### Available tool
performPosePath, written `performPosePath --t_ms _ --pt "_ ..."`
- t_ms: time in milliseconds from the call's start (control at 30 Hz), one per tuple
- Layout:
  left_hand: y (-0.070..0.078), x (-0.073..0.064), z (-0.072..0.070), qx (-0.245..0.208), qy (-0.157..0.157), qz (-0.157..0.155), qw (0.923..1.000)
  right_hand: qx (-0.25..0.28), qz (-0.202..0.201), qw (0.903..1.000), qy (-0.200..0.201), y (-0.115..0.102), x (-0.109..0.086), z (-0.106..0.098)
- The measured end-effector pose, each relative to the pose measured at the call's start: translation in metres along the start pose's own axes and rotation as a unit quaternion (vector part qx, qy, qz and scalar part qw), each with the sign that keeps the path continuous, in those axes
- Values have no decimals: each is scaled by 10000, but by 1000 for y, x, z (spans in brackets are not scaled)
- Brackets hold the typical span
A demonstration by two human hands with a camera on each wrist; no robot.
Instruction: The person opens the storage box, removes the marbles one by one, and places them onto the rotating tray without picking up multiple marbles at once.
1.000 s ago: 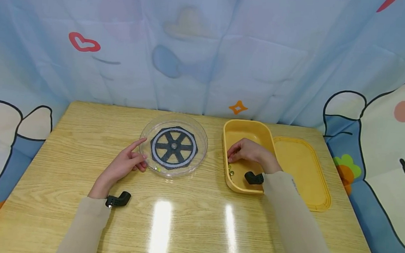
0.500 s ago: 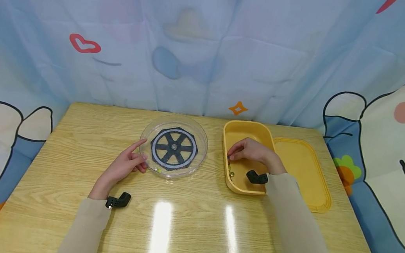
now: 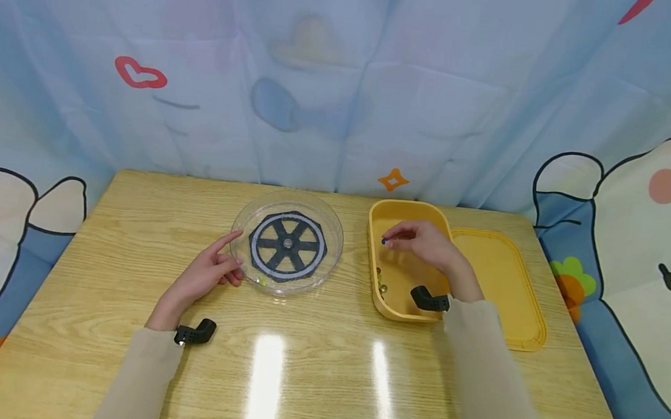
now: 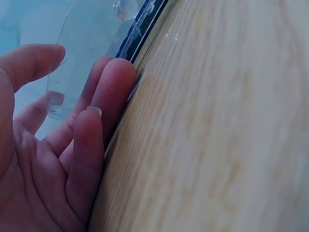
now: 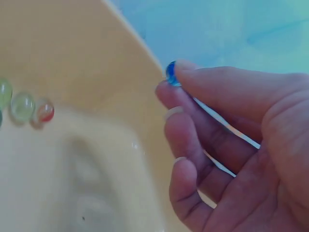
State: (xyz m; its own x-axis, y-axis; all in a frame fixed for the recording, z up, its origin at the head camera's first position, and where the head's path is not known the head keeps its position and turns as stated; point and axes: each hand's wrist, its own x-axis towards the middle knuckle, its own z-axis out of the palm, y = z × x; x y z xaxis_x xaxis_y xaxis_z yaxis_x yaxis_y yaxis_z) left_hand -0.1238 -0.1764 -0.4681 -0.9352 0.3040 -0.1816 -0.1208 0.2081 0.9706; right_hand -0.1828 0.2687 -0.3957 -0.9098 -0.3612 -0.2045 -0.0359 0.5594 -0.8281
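Observation:
In the head view my left hand [image 3: 205,270] lies at the near-left side of a clear round dish [image 3: 334,261], its index finger stretched to the rim. The left wrist view has the fingers [image 4: 113,82] touching or close against the transparent wall [image 4: 79,43]. Inside the dish show a dark six-spoked wheel shape [image 3: 274,257] and a small yellow-green marble [image 3: 262,281]. My right hand [image 3: 423,243] is over the yellow box [image 3: 373,238]. Thumb and index finger pinch a blue marble [image 5: 171,73]. Several marbles, including a greenish one [image 5: 22,106] and a reddish one [image 5: 46,112], lie along the box's left wall.
A flat yellow lid [image 3: 500,279] lies right of the box on the wooden table [image 3: 324,377]. A printed blue curtain [image 3: 343,106] hangs behind the table's far edge. Light reflections streak the tabletop in front.
My right hand has moved from the box's left wall up and slightly right, bringing the blue marble into sight between its fingertips. My left hand and the dish stay put.

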Motion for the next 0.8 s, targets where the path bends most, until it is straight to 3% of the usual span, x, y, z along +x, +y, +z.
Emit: performPosePath --t_ms 167,333,633,800 --pt "-2 -2 0 51 17 -64 10000 143 -458 9981 375 -6 -7 12" --pt "-3 -3 -1 -54 -3 -39 10000 130 -619 9957 674 -17 -11 26" --pt "-1 0 -2 -16 -68 -81 9999 257 -853 9941 622 -42 -8 57" --pt "2 2 -2 51 -107 -37 9999 154 -902 9925 805 -57 -4 80"
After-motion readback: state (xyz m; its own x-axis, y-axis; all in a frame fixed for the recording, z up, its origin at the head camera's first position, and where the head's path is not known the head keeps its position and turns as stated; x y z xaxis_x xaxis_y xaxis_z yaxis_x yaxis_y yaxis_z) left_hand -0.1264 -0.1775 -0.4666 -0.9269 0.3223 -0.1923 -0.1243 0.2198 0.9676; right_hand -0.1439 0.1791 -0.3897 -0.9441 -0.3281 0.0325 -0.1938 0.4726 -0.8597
